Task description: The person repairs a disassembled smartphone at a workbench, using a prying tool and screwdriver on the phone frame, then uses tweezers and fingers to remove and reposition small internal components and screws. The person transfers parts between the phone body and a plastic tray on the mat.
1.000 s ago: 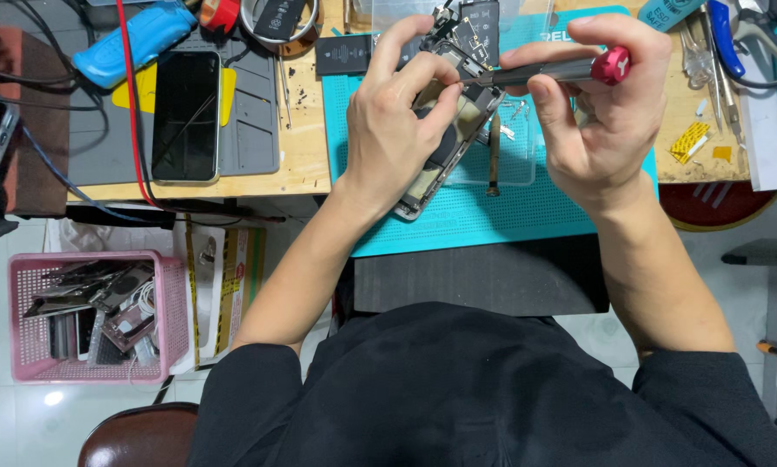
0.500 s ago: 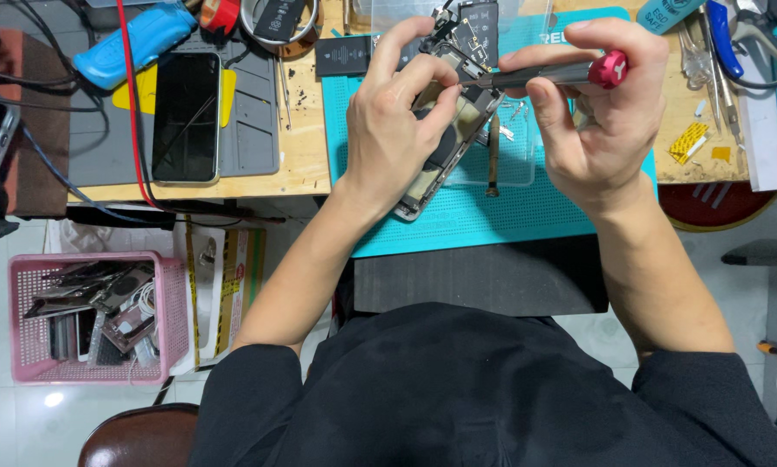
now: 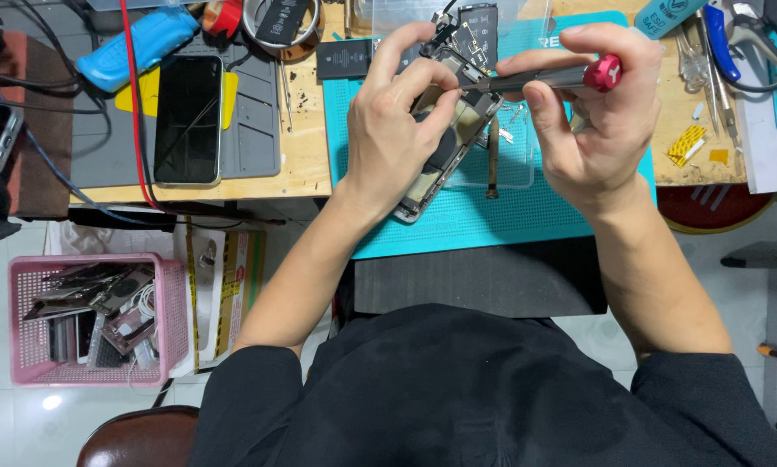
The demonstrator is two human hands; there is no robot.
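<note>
My left hand (image 3: 397, 130) grips an opened phone body (image 3: 447, 151), tilted over the teal work mat (image 3: 492, 220). Fingertips of that hand pinch near its upper end, where small circuit parts (image 3: 471, 35) stick up. In my right hand (image 3: 592, 130) is a slim screwdriver (image 3: 549, 79) with a red end cap. It lies almost level, and its tip reaches the phone's top section beside my left fingers. A loose flex strip (image 3: 492, 160) lies on the mat under the hands.
A black phone (image 3: 188, 119) rests face up on a grey mat (image 3: 259, 130) at the left. A black battery (image 3: 345, 59), tweezers and pliers (image 3: 735, 43) lie along the wooden bench. On the floor at the left stands a pink basket (image 3: 90, 320) of scrap parts.
</note>
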